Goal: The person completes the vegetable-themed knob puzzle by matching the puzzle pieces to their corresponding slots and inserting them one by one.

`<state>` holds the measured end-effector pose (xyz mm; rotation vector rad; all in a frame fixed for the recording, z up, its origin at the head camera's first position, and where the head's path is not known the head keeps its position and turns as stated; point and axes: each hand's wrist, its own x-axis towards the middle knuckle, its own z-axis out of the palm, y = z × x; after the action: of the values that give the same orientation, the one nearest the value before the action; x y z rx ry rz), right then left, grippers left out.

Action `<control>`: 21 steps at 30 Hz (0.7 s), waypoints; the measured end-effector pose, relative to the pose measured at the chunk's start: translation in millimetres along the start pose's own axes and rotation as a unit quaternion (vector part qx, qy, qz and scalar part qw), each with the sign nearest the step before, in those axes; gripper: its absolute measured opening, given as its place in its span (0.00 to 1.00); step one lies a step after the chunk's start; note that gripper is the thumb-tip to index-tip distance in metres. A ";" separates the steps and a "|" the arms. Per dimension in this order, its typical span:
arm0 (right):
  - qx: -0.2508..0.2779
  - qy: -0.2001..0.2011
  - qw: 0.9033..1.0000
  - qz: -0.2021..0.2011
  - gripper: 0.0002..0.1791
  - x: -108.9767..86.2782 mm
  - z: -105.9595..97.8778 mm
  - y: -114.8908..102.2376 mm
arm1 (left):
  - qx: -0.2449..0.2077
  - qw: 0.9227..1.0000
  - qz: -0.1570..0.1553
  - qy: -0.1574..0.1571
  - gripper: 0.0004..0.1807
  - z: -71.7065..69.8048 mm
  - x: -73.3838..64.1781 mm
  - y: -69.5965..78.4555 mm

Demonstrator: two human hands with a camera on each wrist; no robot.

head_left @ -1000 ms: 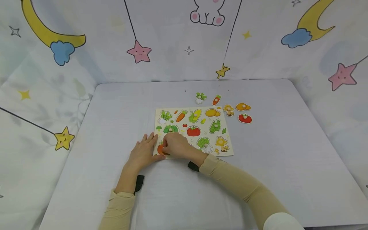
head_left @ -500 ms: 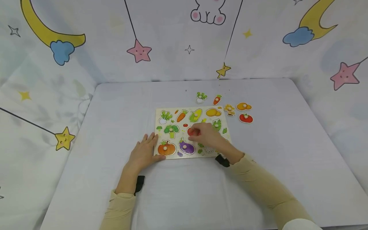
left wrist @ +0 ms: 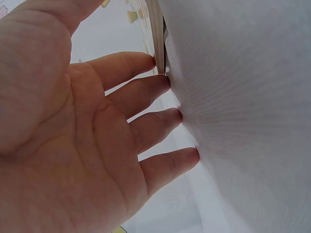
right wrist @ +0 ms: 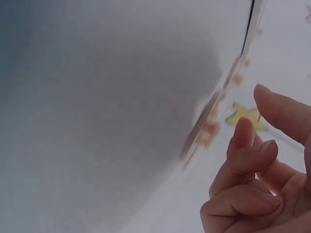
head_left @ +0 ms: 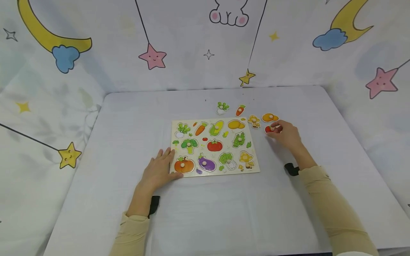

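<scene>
Red, probably light and stiff, a tomato piece (head_left: 268, 129) lies beneath the right hand (head_left: 287, 136), thumb and forefinger parted, its knob (head_left: 272, 129) the likely hold; left hand (head_left: 157, 169) spreads against a puzzle board (head_left: 227, 144)

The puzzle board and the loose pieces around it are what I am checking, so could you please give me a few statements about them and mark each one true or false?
1. The left hand is at the left edge of the puzzle board. True.
2. The right hand is at the loose tomato piece. True.
3. The tomato piece lies to the left of the board. False: it lies to the board's right.
4. The eggplant piece is set in the board. True.
5. The loose carrot piece lies at the board's near edge. False: the carrot piece lies beyond its far edge.
</scene>
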<state>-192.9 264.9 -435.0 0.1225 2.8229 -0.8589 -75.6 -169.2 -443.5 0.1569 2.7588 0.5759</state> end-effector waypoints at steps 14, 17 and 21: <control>0.013 -0.082 0.996 0.042 0.21 28.4 -12.2 13.5 | -0.005 1.000 0.000 0.002 0.53 0.6 -0.4 -0.5; 0.006 -0.078 0.996 0.037 0.18 31.8 -12.2 11.3 | -0.006 1.000 -0.001 0.003 0.53 0.0 -0.8 0.0; 0.003 -0.073 0.997 0.039 0.16 34.4 -12.3 11.4 | -0.007 1.000 -0.002 0.003 0.53 -0.2 -0.8 0.5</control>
<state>-227.0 282.1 -438.2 0.1628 2.6609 -0.8238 -74.9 -168.9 -442.9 0.1475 2.7599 0.5958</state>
